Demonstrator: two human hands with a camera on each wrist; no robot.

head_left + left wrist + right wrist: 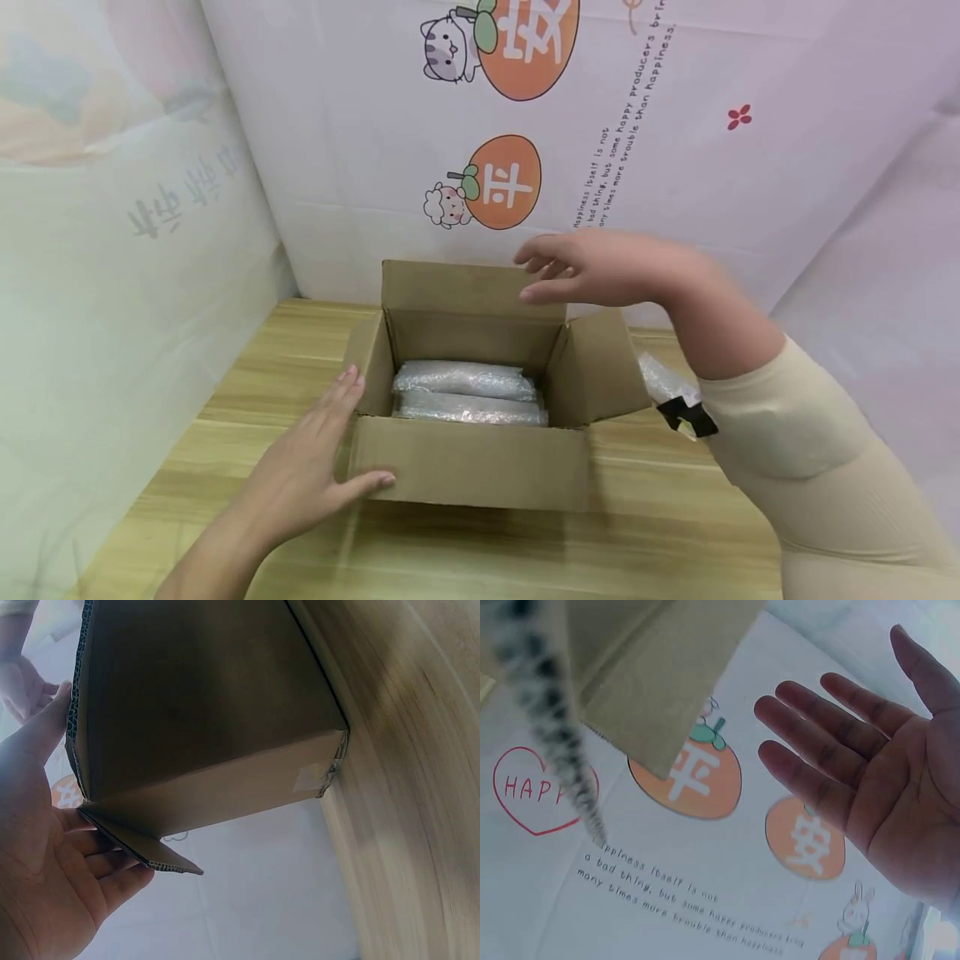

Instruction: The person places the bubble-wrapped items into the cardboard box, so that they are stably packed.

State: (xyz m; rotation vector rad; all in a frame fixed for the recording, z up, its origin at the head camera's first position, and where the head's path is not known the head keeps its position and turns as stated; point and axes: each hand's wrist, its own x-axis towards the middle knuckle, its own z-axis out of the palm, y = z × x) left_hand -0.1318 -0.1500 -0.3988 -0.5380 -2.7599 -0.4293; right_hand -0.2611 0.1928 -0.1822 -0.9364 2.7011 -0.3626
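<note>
An open cardboard box [468, 462] stands on the table with its flaps spread outward. Inside it, two bubble-wrapped packages [465, 381] lie side by side. My left hand [300, 471] is at the box's front left corner, thumb against the front flap and fingers along the left flap. In the left wrist view, the fingers of that hand [37, 855] lie behind the side flap [142, 844]. Above the back right corner of the box, my right hand [588, 267] hangs in the air, holding nothing. Its palm and spread fingers show in the right wrist view.
Beyond the right flap, a piece of bubble wrap [663, 379] lies partly hidden, with a black strip [688, 417] by my sleeve. A white printed cloth [337, 150] rises behind the wooden table [247, 400], and pale sheets flank both sides.
</note>
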